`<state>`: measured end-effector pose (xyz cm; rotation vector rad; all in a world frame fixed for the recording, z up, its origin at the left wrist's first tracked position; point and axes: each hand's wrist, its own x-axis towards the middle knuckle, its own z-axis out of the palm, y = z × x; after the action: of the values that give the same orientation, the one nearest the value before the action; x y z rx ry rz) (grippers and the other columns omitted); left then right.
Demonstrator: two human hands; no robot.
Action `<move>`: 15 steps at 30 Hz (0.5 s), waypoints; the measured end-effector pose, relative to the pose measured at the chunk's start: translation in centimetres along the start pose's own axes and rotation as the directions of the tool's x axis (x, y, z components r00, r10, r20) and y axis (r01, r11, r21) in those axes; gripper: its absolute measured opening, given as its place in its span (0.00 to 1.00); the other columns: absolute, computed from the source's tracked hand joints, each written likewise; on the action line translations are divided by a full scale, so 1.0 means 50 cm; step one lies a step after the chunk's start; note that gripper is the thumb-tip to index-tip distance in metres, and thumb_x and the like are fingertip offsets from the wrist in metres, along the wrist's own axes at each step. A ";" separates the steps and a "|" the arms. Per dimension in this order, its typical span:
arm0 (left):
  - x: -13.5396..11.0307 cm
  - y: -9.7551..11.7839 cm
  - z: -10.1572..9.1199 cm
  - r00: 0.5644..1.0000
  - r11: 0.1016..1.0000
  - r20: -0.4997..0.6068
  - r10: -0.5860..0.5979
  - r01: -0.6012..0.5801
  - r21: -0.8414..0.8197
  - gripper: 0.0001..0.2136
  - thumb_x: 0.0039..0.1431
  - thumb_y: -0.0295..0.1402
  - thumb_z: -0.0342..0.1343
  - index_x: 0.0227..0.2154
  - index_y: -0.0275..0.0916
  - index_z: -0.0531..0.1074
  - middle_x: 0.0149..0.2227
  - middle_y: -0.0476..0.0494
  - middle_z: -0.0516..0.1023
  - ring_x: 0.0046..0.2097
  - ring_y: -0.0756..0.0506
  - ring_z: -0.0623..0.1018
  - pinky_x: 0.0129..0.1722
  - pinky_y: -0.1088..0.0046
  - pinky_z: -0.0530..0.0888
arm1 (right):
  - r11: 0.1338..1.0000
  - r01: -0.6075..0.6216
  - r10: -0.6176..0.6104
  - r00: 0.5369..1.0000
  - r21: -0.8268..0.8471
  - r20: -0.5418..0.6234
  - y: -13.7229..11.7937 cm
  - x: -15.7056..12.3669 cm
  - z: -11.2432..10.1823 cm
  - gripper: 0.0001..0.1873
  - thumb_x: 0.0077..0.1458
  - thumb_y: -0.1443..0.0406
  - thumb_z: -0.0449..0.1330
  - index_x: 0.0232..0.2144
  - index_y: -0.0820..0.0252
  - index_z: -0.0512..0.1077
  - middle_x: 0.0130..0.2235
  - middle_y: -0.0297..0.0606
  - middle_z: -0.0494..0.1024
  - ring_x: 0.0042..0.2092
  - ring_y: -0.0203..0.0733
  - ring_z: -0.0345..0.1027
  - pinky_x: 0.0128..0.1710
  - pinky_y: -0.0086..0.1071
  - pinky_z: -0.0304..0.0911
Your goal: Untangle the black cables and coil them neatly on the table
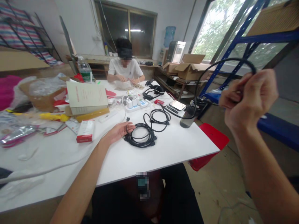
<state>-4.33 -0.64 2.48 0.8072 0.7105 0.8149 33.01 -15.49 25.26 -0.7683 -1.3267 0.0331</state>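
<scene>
My right hand [252,96] is raised high at the right, its fingers closed in a fist around a black cable [198,81]. From the fist the cable arches to the left, then drops past a dark bottle [187,115] toward the table. Low over the tabletop, my left hand [119,132] is palm up with its fingers around a cable near a black plug [128,119]. Right beside those fingers lies a coil of black cable [141,144] with several plug ends. A second, looser loop of black cable [161,111] rests behind it.
A white power strip [136,107] with chargers, a headset [154,91] and a red-and-white box [85,131] sit on the white table [130,165]. Clutter and a booklet [87,95] fill its left side. Opposite sits a person [125,68]. A red stool [212,137] stands at the right.
</scene>
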 end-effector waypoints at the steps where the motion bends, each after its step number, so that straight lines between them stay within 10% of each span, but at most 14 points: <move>1: 0.000 0.000 0.000 1.000 1.000 0.002 0.001 -0.001 0.002 0.08 0.68 0.30 0.63 0.46 0.33 0.81 0.44 0.33 0.87 0.43 0.45 0.86 0.48 0.72 0.82 | 1.000 0.004 -0.003 0.999 -0.008 0.047 0.013 -0.028 0.021 0.20 0.71 0.46 0.58 0.33 0.51 0.66 0.24 0.28 0.57 0.22 0.33 0.46 0.20 0.35 0.40; 4: 0.003 -0.004 -0.003 1.000 1.000 0.009 0.015 -0.015 0.002 0.09 0.70 0.32 0.61 0.45 0.32 0.81 0.47 0.31 0.87 0.46 0.44 0.86 0.52 0.71 0.81 | 0.984 0.037 0.020 0.948 -0.174 0.317 0.062 -0.139 0.101 0.15 0.77 0.53 0.49 0.40 0.52 0.68 0.30 0.32 0.68 0.27 0.36 0.61 0.26 0.34 0.55; 7: 0.007 -0.012 -0.010 1.000 1.000 0.023 0.015 -0.015 0.006 0.12 0.72 0.37 0.59 0.45 0.32 0.82 0.48 0.31 0.87 0.46 0.44 0.86 0.52 0.70 0.81 | 0.919 0.302 -0.028 0.691 -0.253 0.722 0.116 -0.260 0.192 0.14 0.77 0.58 0.47 0.47 0.56 0.71 0.39 0.40 0.75 0.37 0.41 0.69 0.35 0.35 0.62; 10: 0.009 -0.019 -0.016 0.999 1.000 0.043 0.019 -0.019 0.003 0.15 0.73 0.40 0.59 0.44 0.31 0.83 0.45 0.33 0.87 0.42 0.45 0.86 0.49 0.71 0.81 | 0.849 0.461 -0.011 0.505 -0.259 0.863 0.160 -0.357 0.272 0.16 0.78 0.60 0.46 0.48 0.59 0.72 0.47 0.46 0.78 0.43 0.44 0.72 0.43 0.37 0.64; 15: 0.009 -0.015 -0.013 0.997 0.995 0.061 0.050 -0.045 -0.086 0.08 0.71 0.31 0.61 0.43 0.30 0.82 0.39 0.38 0.84 0.38 0.49 0.82 0.46 0.75 0.79 | 0.826 0.443 0.144 0.432 -0.348 0.891 0.196 -0.439 0.338 0.19 0.79 0.56 0.44 0.50 0.61 0.70 0.44 0.46 0.82 0.45 0.48 0.77 0.48 0.41 0.65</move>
<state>-4.35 -0.36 1.40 0.7723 0.5991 0.8531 15.96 -9.53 2.07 -1.1823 -2.5481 -0.1165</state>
